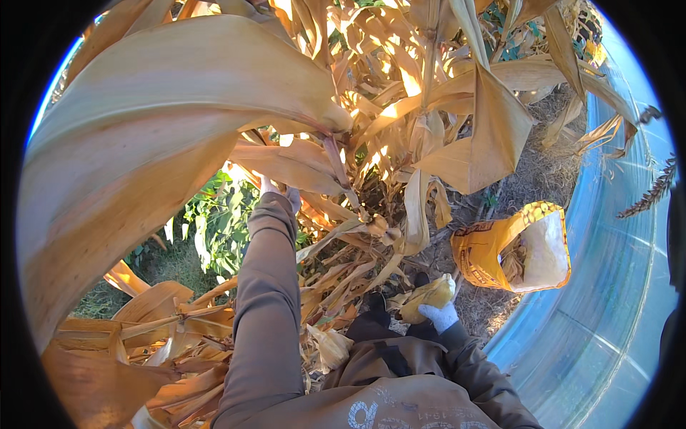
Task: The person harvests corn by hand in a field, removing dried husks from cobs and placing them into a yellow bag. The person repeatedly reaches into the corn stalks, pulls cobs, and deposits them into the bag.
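Observation:
My right hand (440,316), in a white glove, grips an ear of corn (427,296) wrapped in its dry, pale yellow husk. It is low in front of my body, to the left of and nearer than an open yellow woven sack (477,260). My left arm stretches forward into the dry corn stalks. At its end my left hand (273,186), also in a white glove, is partly covered by a dry corn leaf (297,165); its fingers and anything in them are hidden. Inside the sack, some dry husk-like material (514,265) shows.
A large dry corn leaf (161,102) hangs close across the upper left. Dry stalks (429,69) stand ahead. Fallen leaves (343,279) litter the ground. Green leafy plants (222,220) grow to the left. Blue-tinted plastic sheeting (605,252) curves along the right side.

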### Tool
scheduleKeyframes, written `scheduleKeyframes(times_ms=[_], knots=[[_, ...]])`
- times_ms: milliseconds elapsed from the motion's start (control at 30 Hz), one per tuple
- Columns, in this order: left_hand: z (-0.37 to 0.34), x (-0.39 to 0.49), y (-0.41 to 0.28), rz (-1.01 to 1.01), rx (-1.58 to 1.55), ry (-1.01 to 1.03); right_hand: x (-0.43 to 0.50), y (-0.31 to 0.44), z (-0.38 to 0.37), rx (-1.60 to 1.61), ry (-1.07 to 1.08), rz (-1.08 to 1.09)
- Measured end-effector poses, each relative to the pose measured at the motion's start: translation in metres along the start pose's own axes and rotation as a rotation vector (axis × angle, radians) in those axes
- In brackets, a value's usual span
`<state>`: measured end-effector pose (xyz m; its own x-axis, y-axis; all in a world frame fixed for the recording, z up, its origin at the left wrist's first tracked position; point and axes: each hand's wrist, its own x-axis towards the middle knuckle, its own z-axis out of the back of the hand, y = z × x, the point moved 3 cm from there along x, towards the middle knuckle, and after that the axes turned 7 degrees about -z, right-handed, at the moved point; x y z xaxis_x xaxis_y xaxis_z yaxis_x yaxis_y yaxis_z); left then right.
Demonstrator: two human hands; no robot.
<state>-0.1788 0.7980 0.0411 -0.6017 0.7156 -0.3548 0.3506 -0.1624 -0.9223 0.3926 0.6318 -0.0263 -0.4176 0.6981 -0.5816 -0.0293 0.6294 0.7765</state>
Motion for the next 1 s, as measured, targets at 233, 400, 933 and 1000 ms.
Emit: scheduleKeyframes(times_ms=[233,400,933,1000], knots=[[0.029,-0.005,-0.028,0.03,1.834,0.273,-0.024,-0.055,0.051,0.122,-0.212,-0.074],[0.031,-0.032,-0.059,0.089,1.943,0.517,-0.003,-0.06,0.048,0.195,-0.059,-0.033],[0.135,-0.108,0.043,0.634,0.264,0.067,0.051,-0.043,0.01,0.064,-0.038,-0.095],[0.132,-0.092,0.059,0.519,0.916,0.166,0.051,-0.036,0.013,-0.031,-0.046,-0.171]])
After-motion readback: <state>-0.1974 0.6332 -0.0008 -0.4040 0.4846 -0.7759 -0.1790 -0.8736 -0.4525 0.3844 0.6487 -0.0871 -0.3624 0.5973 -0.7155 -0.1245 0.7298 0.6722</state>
